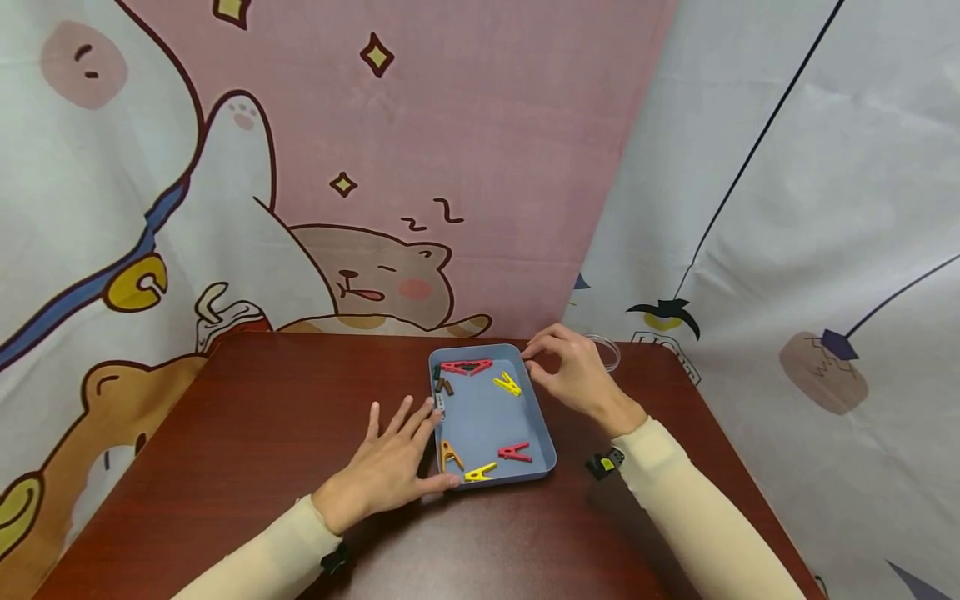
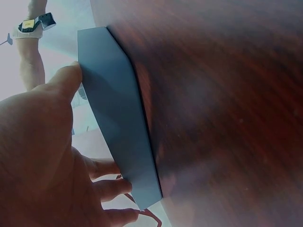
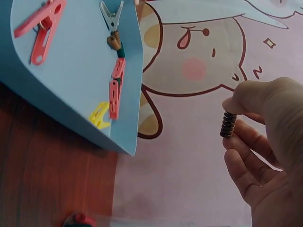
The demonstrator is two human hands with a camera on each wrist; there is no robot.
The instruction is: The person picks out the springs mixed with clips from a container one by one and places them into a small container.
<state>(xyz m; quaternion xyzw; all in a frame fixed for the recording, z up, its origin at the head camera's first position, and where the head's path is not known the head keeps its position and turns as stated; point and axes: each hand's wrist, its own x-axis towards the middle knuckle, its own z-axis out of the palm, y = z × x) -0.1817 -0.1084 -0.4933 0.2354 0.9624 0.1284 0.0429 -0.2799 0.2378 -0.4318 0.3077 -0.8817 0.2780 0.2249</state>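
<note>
A blue-grey tray (image 1: 495, 417) lies on the table, holding several clothespins: a red one (image 1: 515, 452), a yellow one (image 1: 480, 472), an orange one (image 1: 450, 455), another yellow one (image 1: 508, 383) and red ones (image 1: 467, 367) at the far end. Small brown pieces (image 1: 445, 387) lie by its left wall. My left hand (image 1: 386, 471) rests on the left rim and near corner, fingers spread. Beyond the tray's right wall is my right hand (image 1: 570, 371). It pinches a small dark coil spring (image 3: 228, 125) between thumb and fingertip, as the right wrist view shows.
A clear ring-shaped object (image 1: 606, 352) lies on the table (image 1: 322, 375) behind my right hand. A cartoon-printed cloth (image 1: 487, 167) hangs along the back edge. Something red (image 3: 81, 218) shows at the bottom of the right wrist view; its kind is unclear.
</note>
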